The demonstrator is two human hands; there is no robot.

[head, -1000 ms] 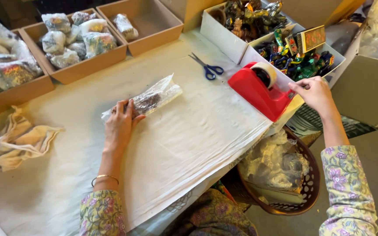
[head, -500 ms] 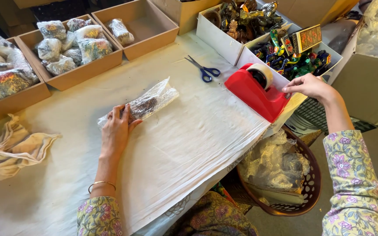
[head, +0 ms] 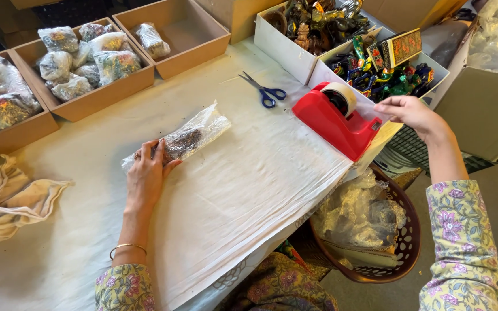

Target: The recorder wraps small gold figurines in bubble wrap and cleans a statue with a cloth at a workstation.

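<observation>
Right hand (head: 413, 112) now raised off tape dispenser (head: 334, 120), wrapped bundle (head: 183, 138) under left hand (head: 147, 175)

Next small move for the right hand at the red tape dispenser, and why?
Probably tear the strip off against the dispenser's cutter. The right hand is pinched just past the front edge of the red plastic tape dispenser, apparently on pulled tape, though the strip itself is too faint to see. The left hand pins the clear bubble-wrapped bundle on the white sheet, ready for taping.

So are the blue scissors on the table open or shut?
Open: the blue scissors lie flat on the table with their blades spread apart.
</observation>
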